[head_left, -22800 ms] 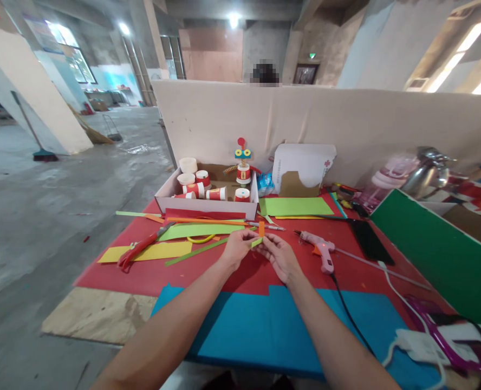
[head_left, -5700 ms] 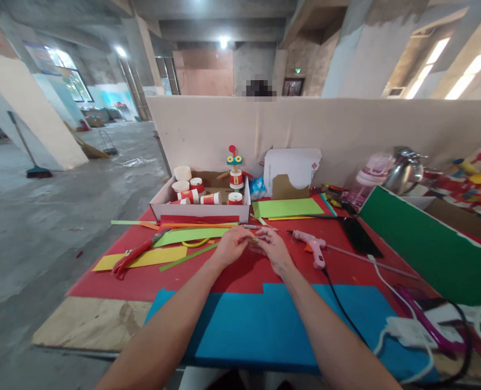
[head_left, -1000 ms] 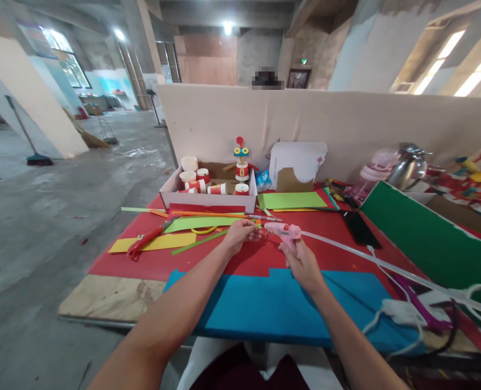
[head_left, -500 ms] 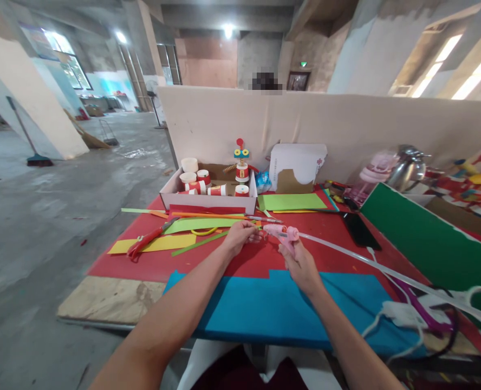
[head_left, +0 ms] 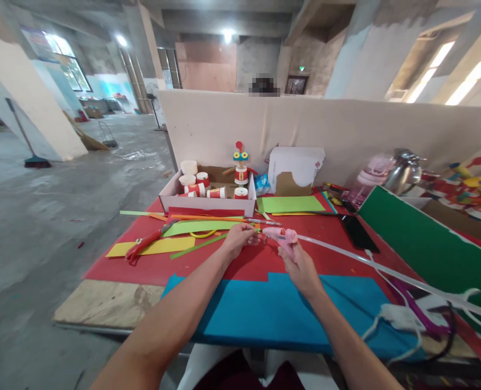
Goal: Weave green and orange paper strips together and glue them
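My right hand (head_left: 299, 265) is closed around the handle of a pink hot glue gun (head_left: 281, 236). Its nozzle points left, and a long clear glue stick (head_left: 346, 253) sticks out of the back. Just left of the nozzle, my left hand (head_left: 240, 239) pinches a small bit of green paper whose tip shows at the fingers. A narrow green paper strip (head_left: 197, 246) runs up to that hand from the left; whether it is the same piece is hidden behind the hand. Red-handled scissors (head_left: 147, 242) lie on yellow paper (head_left: 118, 248).
A box (head_left: 208, 206) of paper cups and a cup figure (head_left: 241, 173) stands behind my hands. To the right are a phone (head_left: 358, 233), a white power strip (head_left: 401, 317) with cables, and a green board (head_left: 419, 254). Blue sheets (head_left: 265, 309) cover the near edge.
The view has shifted very slightly. Both hands keep nearly the same pose, with the glue gun nozzle still close to the left fingertips.
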Demonstrator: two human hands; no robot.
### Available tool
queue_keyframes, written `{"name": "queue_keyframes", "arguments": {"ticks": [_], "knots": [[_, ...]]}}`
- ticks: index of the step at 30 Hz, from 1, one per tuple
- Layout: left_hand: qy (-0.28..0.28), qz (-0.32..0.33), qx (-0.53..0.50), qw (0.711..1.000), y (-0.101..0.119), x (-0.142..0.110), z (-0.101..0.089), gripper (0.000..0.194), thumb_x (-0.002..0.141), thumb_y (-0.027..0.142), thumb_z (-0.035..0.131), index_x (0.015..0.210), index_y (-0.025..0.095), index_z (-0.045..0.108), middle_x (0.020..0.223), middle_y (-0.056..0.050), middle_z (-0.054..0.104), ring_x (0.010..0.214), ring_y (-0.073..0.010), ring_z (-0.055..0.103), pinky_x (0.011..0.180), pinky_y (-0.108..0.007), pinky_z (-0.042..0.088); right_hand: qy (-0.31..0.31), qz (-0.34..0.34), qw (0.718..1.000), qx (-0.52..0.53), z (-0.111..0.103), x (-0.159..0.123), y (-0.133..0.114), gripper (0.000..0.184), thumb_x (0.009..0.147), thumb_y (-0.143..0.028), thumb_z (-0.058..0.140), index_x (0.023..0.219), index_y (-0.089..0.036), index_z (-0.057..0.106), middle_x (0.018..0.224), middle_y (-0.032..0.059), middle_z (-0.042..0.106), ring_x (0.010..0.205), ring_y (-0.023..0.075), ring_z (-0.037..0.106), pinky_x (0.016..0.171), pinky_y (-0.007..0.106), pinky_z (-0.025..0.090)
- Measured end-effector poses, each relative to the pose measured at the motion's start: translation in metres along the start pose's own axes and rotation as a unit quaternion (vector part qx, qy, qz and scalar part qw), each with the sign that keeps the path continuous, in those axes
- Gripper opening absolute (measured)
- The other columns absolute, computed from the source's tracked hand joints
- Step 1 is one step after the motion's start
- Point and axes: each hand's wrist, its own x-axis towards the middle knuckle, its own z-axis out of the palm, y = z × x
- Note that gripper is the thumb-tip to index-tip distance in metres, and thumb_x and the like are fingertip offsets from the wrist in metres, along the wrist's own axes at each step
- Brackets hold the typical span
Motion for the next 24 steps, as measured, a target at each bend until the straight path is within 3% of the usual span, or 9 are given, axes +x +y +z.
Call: {"name": "queue_keyframes", "arguments": {"ticks": [3, 7, 9, 12, 14, 16, 19, 21, 24], "knots": [[0.001, -0.005, -0.002, 1.000, 0.002, -0.001, 0.000, 0.017, 0.070, 0.008, 0.066, 0.067, 0.012, 0.050, 0.058, -0.006, 0.067, 0.047, -0.0088, 0.060, 0.050, -0.019, 0.047, -0.017, 0.028, 0.999, 0.039, -0.002, 0.002, -0.001, 0.050, 0.083, -0.048, 0.043, 0.117, -0.013, 0.053, 0.078, 0.0101, 0.069, 0.064, 0.0217, 0.064, 0.056, 0.029, 0.048], [0.001, -0.016, -0.003, 1.000, 0.005, -0.002, 0.000, 0.016, 0.070, 0.007, 0.065, 0.066, 0.012, 0.050, 0.059, -0.006, 0.067, 0.047, -0.0078, 0.059, 0.048, -0.017, 0.045, -0.017, 0.119, 0.988, 0.101, -0.005, 0.007, 0.003, 0.043, 0.078, -0.053, 0.048, 0.095, -0.015, 0.059, 0.047, -0.0009, 0.056, 0.039, 0.0159, 0.051, 0.041, 0.026, 0.041], [0.003, -0.021, -0.003, 1.000, 0.006, -0.003, 0.000, 0.015, 0.071, 0.007, 0.064, 0.066, 0.012, 0.051, 0.059, -0.005, 0.067, 0.047, -0.0083, 0.060, 0.049, -0.017, 0.046, -0.009, 0.164, 0.977, 0.134, -0.007, 0.011, 0.010, 0.041, 0.074, -0.055, 0.052, 0.086, -0.017, 0.057, 0.041, -0.0044, 0.049, 0.036, 0.0152, 0.049, 0.038, 0.025, 0.039], [0.005, -0.027, -0.006, 1.000, 0.007, -0.004, 0.000, 0.016, 0.072, 0.008, 0.064, 0.065, 0.012, 0.051, 0.058, -0.005, 0.066, 0.048, -0.0091, 0.060, 0.049, -0.018, 0.047, -0.028, 0.215, 0.965, 0.147, -0.014, 0.018, 0.026, 0.039, 0.074, -0.056, 0.051, 0.082, -0.018, 0.057, 0.044, -0.0027, 0.053, 0.040, 0.0166, 0.053, 0.042, 0.027, 0.042], [0.005, -0.029, -0.009, 1.000, 0.007, -0.004, 0.001, 0.015, 0.074, 0.008, 0.063, 0.066, 0.012, 0.051, 0.058, -0.005, 0.066, 0.047, -0.0092, 0.060, 0.050, -0.019, 0.047, 0.002, 0.210, 0.976, 0.064, -0.020, 0.022, 0.036, 0.037, 0.078, -0.054, 0.048, 0.082, -0.018, 0.058, 0.056, 0.0024, 0.062, 0.050, 0.0187, 0.060, 0.050, 0.029, 0.045], [0.002, -0.027, -0.012, 1.000, 0.007, -0.005, 0.000, 0.013, 0.075, 0.007, 0.062, 0.067, 0.012, 0.051, 0.058, -0.006, 0.067, 0.046, -0.0094, 0.060, 0.050, -0.019, 0.048, -0.020, 0.204, 0.976, -0.074, -0.026, 0.025, 0.042, 0.036, 0.081, -0.052, 0.046, 0.084, -0.019, 0.060, 0.067, 0.0079, 0.067, 0.065, 0.0229, 0.066, 0.059, 0.031, 0.047], [0.000, -0.026, -0.010, 1.000, 0.009, -0.006, 0.000, 0.015, 0.073, 0.009, 0.065, 0.067, 0.012, 0.051, 0.059, -0.006, 0.067, 0.047, -0.0101, 0.060, 0.051, -0.020, 0.049, -0.076, 0.222, 0.943, -0.237, -0.031, 0.027, 0.040, 0.042, 0.087, -0.049, 0.037, 0.093, -0.016, 0.061, 0.085, 0.0185, 0.070, 0.081, 0.0293, 0.067, 0.068, 0.037, 0.046], [-0.001, -0.028, -0.005, 1.000, 0.010, -0.008, 0.000, 0.016, 0.072, 0.009, 0.066, 0.066, 0.012, 0.051, 0.060, -0.006, 0.067, 0.047, -0.0099, 0.060, 0.051, -0.021, 0.049, -0.099, 0.235, 0.924, -0.286, -0.032, 0.028, 0.035, 0.046, 0.090, -0.047, 0.032, 0.100, -0.013, 0.060, 0.094, 0.0236, 0.068, 0.086, 0.0319, 0.067, 0.070, 0.040, 0.045], [-0.005, -0.028, -0.002, 1.000, 0.010, -0.009, 0.000, 0.016, 0.072, 0.008, 0.066, 0.067, 0.012, 0.051, 0.060, -0.005, 0.067, 0.047, -0.0094, 0.060, 0.052, -0.021, 0.049, -0.099, 0.247, 0.912, -0.312, -0.034, 0.029, 0.029, 0.046, 0.090, -0.045, 0.031, 0.108, -0.012, 0.058, 0.099, 0.0240, 0.067, 0.090, 0.0324, 0.066, 0.071, 0.040, 0.045]]}}
